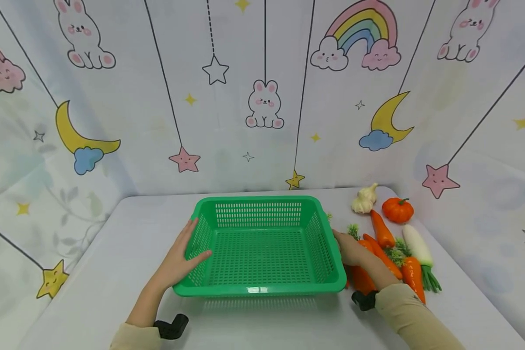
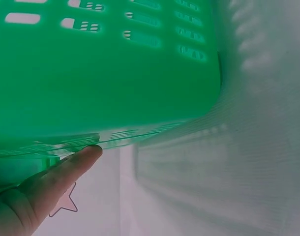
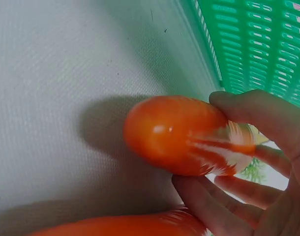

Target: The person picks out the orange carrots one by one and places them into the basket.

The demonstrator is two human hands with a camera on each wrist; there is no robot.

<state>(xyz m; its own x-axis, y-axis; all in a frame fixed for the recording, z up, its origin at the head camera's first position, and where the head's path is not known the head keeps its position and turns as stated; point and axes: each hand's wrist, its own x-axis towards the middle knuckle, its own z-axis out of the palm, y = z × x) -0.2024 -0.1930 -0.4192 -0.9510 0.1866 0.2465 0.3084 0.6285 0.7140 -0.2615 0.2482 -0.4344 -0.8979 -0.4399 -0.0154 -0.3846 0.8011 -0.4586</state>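
Note:
A green plastic basket (image 1: 262, 257) with slotted walls stands in the middle of the white table, nothing in it. At its left side is my left hand (image 1: 177, 260), holding the rim: the thumb reaches over the inside, and a straight finger (image 2: 66, 172) lies against the outer wall in the left wrist view. Beside the basket's right wall, my right hand (image 1: 354, 248) grips a glossy orange carrot (image 3: 174, 135). Thumb and fingers are on either side of it, its blunt end toward the wrist camera. Another orange vegetable (image 3: 125, 226) lies below that hand.
Right of the basket lie several vegetables: a garlic bulb (image 1: 365, 198), a small pumpkin (image 1: 398, 210), a white radish (image 1: 417, 245) with green leaves, and orange carrots (image 1: 413, 277). A patterned curtain (image 1: 227, 112) hangs round the table's back and sides.

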